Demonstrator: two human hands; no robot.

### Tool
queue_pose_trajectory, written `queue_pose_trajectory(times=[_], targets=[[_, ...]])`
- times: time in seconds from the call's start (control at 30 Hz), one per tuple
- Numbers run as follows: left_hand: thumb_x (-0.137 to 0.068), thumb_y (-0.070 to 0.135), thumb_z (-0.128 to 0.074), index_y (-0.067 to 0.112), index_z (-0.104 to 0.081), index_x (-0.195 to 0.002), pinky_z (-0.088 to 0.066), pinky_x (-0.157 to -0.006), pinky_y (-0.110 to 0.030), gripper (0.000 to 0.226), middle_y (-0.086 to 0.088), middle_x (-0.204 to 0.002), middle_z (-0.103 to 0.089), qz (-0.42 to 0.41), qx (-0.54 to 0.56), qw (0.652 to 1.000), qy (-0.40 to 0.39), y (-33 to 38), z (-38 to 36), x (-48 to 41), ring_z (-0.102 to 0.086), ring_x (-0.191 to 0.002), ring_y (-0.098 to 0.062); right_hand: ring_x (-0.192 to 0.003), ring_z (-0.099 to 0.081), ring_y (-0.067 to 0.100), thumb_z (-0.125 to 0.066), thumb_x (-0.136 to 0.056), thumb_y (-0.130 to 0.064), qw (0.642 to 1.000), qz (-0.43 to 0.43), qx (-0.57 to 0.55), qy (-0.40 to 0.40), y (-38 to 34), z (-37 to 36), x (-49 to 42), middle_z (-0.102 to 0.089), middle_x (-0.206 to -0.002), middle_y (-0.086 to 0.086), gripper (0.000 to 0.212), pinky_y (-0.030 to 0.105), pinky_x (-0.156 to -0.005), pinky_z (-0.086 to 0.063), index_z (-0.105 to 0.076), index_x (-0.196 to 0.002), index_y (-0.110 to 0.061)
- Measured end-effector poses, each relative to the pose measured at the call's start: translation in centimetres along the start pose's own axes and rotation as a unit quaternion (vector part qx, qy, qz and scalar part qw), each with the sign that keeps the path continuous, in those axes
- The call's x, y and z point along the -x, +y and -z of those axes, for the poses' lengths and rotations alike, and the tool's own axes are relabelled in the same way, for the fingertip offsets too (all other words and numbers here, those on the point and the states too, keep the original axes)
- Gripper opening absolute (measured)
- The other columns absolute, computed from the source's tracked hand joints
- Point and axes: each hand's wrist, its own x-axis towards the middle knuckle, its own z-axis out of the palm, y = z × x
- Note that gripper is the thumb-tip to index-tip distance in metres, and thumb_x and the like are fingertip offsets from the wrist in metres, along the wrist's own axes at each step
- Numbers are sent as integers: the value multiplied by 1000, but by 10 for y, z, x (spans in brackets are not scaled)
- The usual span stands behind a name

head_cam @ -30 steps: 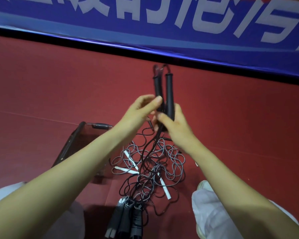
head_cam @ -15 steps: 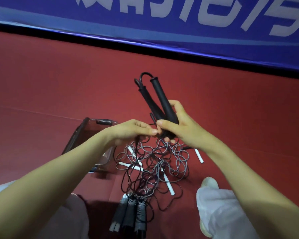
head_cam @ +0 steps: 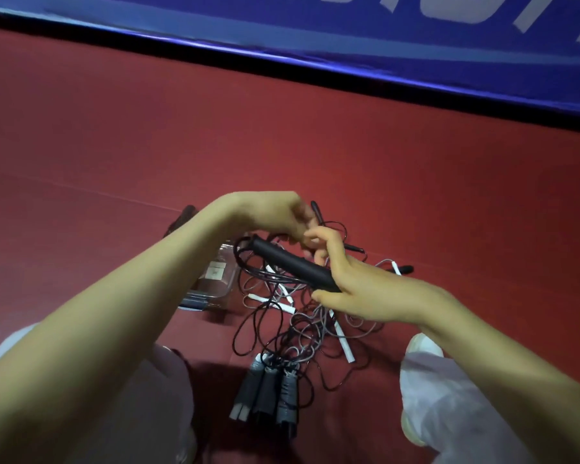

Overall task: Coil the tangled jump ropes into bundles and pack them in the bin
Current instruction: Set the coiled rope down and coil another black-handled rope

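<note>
Head view.
- Right hand (head_cam: 359, 289) gripping black handle (head_cam: 295, 266), thumb and fingers curling round its lower end. Holding it level above pile, likely as core for winding.
- Left hand (head_cam: 272, 216) hovering at handle's far end, fingers curling down toward black cord (head_cam: 237, 257). Blur hiding whether it is pinching anything.
- Tangled jump ropes (head_cam: 302, 323) lying on red floor (head_cam: 416, 179) between knees, grey handles (head_cam: 268, 393) nearest.
- Clear bin (head_cam: 215, 279) sitting just beside tangle, within easy reach for packing.
</note>
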Motion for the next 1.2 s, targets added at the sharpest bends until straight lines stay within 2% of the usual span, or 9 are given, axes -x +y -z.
queue_pose_trajectory(times=[0.17, 0.27, 0.5, 0.63, 0.77, 0.9, 1.0, 1.1, 1.2], targets=[[-85, 22, -71, 15, -70, -89, -37, -57, -9, 8, 4, -72, -64, -32, -145, 974, 169, 20, -6, 4, -51, -59, 2, -64, -52, 38, -51, -95, -19, 993, -78, 71, 58, 6, 11, -4, -34, -106, 1, 51, 46, -58, -43, -9, -118, -38], [-87, 24, -69, 13, -69, -99, -48, -72, -31, 16, -1, -81, -69, -51, -167, 955, 239, 21, -15, 4, -59, -71, -16, -54, -44, 26, -49, -96, -16, 987, -129, 85, 54, 7, 22, -7, -40, -101, 9, 58, 32, -48, -33, -5, -132, -26], [-98, 42, -46, 20, -58, -118, -40, -72, -34, 32, -3, -111, -65, 26, -311, 921, 235, 27, -32, 2, -60, -103, -29, -57, -43, 17, -47, -97, -13, 967, -190, 167, 32, 18, 32, -11, -44, -75, 4, 79, 31, -52, -35, 11, -150, -16], [-96, 45, -50, 19, -63, -106, -36, -68, -29, 31, -3, -104, -65, 39, -308, 938, 157, 12, -16, 6, -60, -97, -26, -72, -48, 26, -44, -95, -6, 954, -194, 229, 20, 21, 27, -9, -50, -87, 9, 79, 37, -66, -40, 12, -151, -10], [-90, 34, -54, 14, -63, -72, -36, -48, -25, 27, -1, -69, -61, -139, -454, 835, 279, 23, -45, -4, -63, -58, -25, -105, -57, 38, -40, -92, 5, 931, -245, 268, 26, 27, 13, -14, -57, -118, 22, 79, 40, -78, -41, 14, -150, -2], [-96, 36, -49, 13, -60, -83, -32, -52, -28, 28, -2, -72, -61, -96, -219, 881, 408, 37, -55, -9, -60, -62, -25, -108, -57, 40, -45, -94, -1, 910, -255, 268, 189, 33, 38, -15, -53, -121, 26, 78, 44, -84, -44, 10, -149, 1], [-100, 32, -49, 16, -55, -82, -34, -52, -26, 25, 6, -63, -59, -53, 103, 928, 353, 52, -53, -8, -45, -48, -5, -102, -56, 42, -50, -95, -7, 909, -222, 208, 285, 34, 47, -12, -54, -118, 26, 77, 45, -80, -43, 5, -150, 0], [-103, 35, -40, 9, -63, -91, -26, -44, -20, 37, 3, -61, -61, 15, 409, 891, 195, 58, -46, -6, -31, -42, -5, -81, -54, 36, -52, -93, -5, 920, -182, 160, 308, 31, 49, -8, -57, -98, 20, 79, 36, -68, -38, 2, -150, -2], [-99, 31, -49, 7, -67, -95, -28, -46, -15, 30, 6, -60, -53, 11, 484, 868, 112, 54, -40, -2, -32, -48, -5, -69, -45, 27, -53, -94, -7, 928, -160, 124, 314, 29, 50, -7, -52, -86, 9, 78, 32, -64, -34, 1, -150, -6]])
